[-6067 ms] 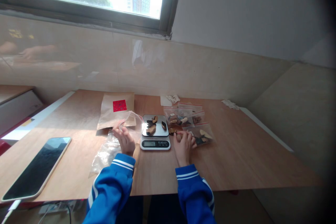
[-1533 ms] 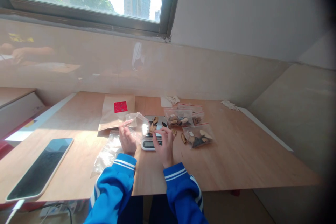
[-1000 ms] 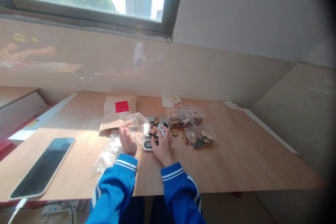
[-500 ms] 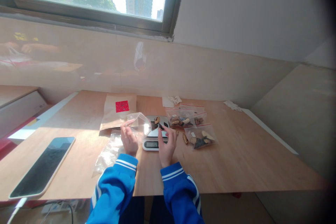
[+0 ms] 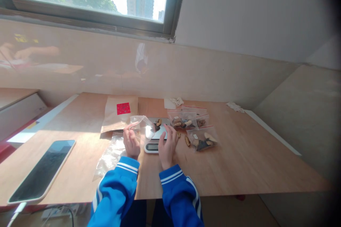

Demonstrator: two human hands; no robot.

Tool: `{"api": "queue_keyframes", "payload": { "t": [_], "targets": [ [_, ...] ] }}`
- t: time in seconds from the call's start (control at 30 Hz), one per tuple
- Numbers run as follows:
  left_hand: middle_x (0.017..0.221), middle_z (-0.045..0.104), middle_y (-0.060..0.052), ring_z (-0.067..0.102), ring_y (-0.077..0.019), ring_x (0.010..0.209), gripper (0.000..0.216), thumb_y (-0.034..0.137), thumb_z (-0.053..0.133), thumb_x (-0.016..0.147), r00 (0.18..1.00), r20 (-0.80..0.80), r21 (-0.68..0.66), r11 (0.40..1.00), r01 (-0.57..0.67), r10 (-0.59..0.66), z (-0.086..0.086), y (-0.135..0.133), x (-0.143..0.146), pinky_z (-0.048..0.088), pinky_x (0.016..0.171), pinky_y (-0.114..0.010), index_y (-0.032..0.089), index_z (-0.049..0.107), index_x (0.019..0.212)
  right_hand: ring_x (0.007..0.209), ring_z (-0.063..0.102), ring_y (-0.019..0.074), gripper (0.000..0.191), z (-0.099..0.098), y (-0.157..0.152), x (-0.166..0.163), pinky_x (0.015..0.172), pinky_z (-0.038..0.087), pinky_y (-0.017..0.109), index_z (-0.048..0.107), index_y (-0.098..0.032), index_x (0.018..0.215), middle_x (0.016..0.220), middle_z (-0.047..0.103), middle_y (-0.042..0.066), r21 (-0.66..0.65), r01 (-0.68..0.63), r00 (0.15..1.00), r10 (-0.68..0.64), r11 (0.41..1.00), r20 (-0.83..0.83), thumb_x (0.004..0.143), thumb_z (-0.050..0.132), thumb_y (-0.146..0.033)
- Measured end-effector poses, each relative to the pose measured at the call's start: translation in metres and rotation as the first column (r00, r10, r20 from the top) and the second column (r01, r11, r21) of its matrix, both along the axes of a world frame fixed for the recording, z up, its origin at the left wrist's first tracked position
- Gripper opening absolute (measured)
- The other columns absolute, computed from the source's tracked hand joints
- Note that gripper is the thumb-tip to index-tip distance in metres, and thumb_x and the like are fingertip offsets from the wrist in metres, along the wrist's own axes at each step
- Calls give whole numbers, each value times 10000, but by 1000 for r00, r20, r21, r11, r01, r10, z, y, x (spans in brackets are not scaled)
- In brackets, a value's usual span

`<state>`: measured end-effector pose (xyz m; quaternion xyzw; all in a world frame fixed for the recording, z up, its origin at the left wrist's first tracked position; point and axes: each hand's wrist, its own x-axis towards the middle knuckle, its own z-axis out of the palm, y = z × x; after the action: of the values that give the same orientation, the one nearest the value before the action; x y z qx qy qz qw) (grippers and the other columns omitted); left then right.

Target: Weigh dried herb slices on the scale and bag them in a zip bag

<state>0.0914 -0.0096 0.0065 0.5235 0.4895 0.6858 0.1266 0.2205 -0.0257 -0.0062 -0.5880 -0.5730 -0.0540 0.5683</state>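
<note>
My left hand (image 5: 131, 142) pinches a small clear plastic bag (image 5: 144, 125) and holds it open just left of a small digital scale (image 5: 155, 137). On the scale's steel platform lie dark and brown dried pieces (image 5: 158, 123). My right hand (image 5: 167, 144) hovers over the front of the scale, fingers curled toward the bag's mouth; whether they hold a piece I cannot make out. Both sleeves are blue with white stripes.
Filled clear zip bags (image 5: 203, 138) lie right of the scale, with loose pieces (image 5: 187, 140) beside them. A brown paper envelope (image 5: 119, 112) with a red label lies behind, crumpled plastic (image 5: 110, 155) by my left wrist. A tablet (image 5: 41, 171) rests at the wooden table's (image 5: 239, 163) left edge.
My right hand came from the zip bags on the right to the scale, picked among the pieces, and now sits closer to the bag. Fewer pieces show on the platform.
</note>
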Motion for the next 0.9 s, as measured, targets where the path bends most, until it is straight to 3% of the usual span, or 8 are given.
{"api": "queue_keyframes", "payload": {
  "t": [0.1, 0.27, 0.43, 0.6, 0.73, 0.8, 0.9],
  "targets": [
    [1131, 603, -157, 566, -264, 1100, 394, 423, 275, 971, 999, 50, -13, 1000, 12, -11, 5, -2, 1, 423, 972, -502, 231, 581, 1128, 1083, 505, 289, 325, -10, 6, 8, 866, 386, 445, 602, -161, 1154, 1182, 566, 169, -77, 139, 990, -136, 987, 46, 915, 384, -188],
    [1138, 603, -149, 559, -283, 1135, 393, 464, 284, 961, 998, 67, -8, 1000, 19, -19, 9, -4, 2, 420, 969, -532, 257, 578, 1118, 987, 505, 293, 228, -20, 8, 10, 794, 341, 402, 642, -180, 1004, 1001, 635, 132, -161, 184, 982, -174, 970, 72, 903, 437, -196],
    [1143, 606, -148, 570, -273, 1108, 380, 457, 288, 961, 998, 68, -19, 1000, 17, -15, 6, -3, 2, 418, 974, -507, 259, 576, 1110, 938, 540, 267, 228, -9, 4, 7, 814, 335, 395, 655, -190, 961, 939, 670, 108, -65, 183, 983, -182, 981, 16, 947, 437, -257],
    [1102, 626, -147, 586, -258, 1057, 399, 434, 290, 963, 1000, 8, -26, 1000, 13, -13, -4, 1, 0, 444, 944, -471, 206, 587, 1103, 966, 601, 198, 212, 3, -4, -3, 892, 383, 366, 641, -203, 1038, 990, 680, 75, 118, -26, 998, 19, 993, 59, 967, 445, -236],
    [1104, 631, -136, 593, -237, 1043, 407, 414, 284, 965, 1000, -29, -47, 999, 3, -5, -11, 5, -1, 469, 926, -442, 176, 569, 1131, 1006, 601, 180, 262, 6, -9, -10, 899, 426, 343, 623, -207, 1129, 1053, 672, 72, 89, -243, 960, 227, 966, 162, 956, 429, -171],
    [1095, 636, -134, 603, -230, 1028, 409, 412, 279, 965, 1000, -20, -67, 998, -6, 5, -13, 5, -2, 482, 907, -425, 171, 559, 1140, 1035, 591, 184, 303, 5, -9, -10, 918, 428, 355, 607, -196, 1159, 1080, 665, 80, 76, -264, 957, 252, 961, 141, 952, 392, -141],
    [1089, 639, -136, 605, -226, 1021, 402, 406, 281, 966, 1000, -10, -69, 997, -18, 18, -12, 6, -2, 481, 907, -416, 167, 560, 1131, 1058, 573, 190, 350, 1, -4, -6, 934, 428, 371, 586, -178, 1187, 1100, 650, 97, 80, -197, 980, 192, 977, 56, 947, 341, -111]
  ]
}}
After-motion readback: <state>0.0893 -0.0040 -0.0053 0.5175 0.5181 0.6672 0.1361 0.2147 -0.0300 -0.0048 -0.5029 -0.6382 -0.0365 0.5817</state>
